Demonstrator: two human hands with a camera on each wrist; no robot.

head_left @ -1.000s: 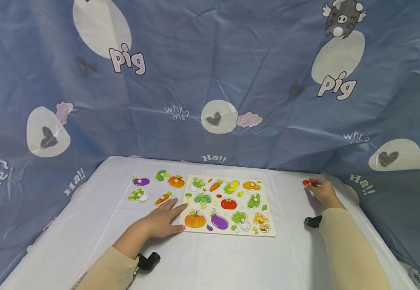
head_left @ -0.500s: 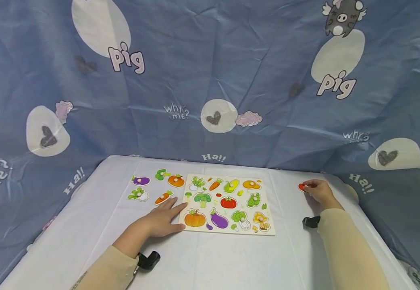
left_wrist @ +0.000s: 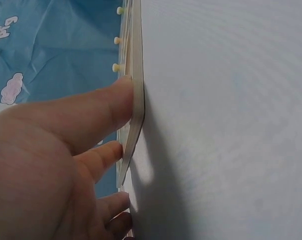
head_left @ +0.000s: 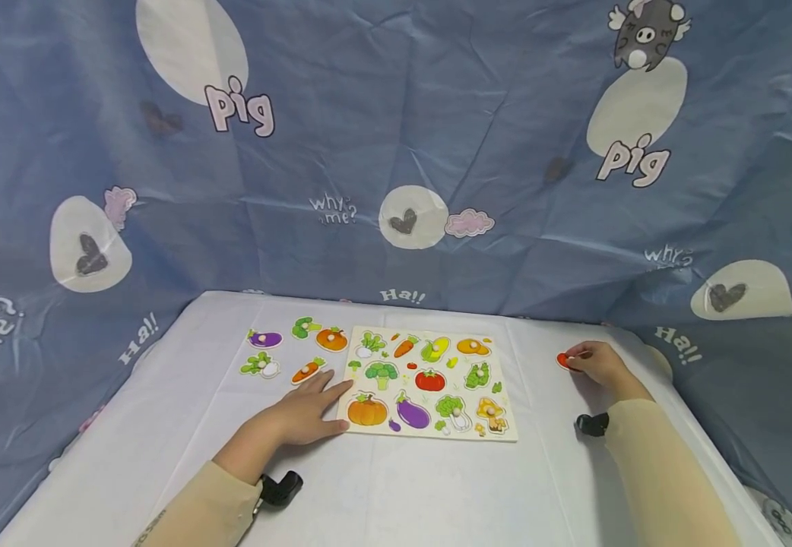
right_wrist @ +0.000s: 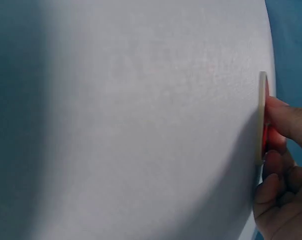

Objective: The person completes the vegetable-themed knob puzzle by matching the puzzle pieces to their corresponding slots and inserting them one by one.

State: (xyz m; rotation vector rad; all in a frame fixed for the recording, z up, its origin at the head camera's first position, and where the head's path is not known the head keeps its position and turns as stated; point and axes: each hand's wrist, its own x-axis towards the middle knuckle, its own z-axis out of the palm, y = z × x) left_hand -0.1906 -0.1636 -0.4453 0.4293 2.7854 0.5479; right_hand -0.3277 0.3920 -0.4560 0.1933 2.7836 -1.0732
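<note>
My right hand [head_left: 604,366] pinches a red puzzle piece [head_left: 563,360] between thumb and fingers at the right of the table. In the right wrist view the red puzzle piece [right_wrist: 261,120] shows its pale edge, close over the white cloth, with the thumb on its red face. My left hand [head_left: 307,414] lies with fingers spread at the left edge of a vegetable puzzle board [head_left: 430,434]. Its thumb [left_wrist: 103,112] touches the board's edge in the left wrist view. Several vegetables on the board carry knobs; its tomato [head_left: 430,380] picture has none.
Loose knobbed pieces lie left of the board: an eggplant [head_left: 264,339], a broccoli [head_left: 305,327], a pumpkin [head_left: 331,339], a radish [head_left: 260,365] and a carrot [head_left: 308,370]. A white cloth [head_left: 437,494] covers the table. Blue printed fabric [head_left: 341,258] hangs behind it.
My right hand has moved a little left and nearer to me with the red puzzle piece. My left hand stays at the board's edge.
</note>
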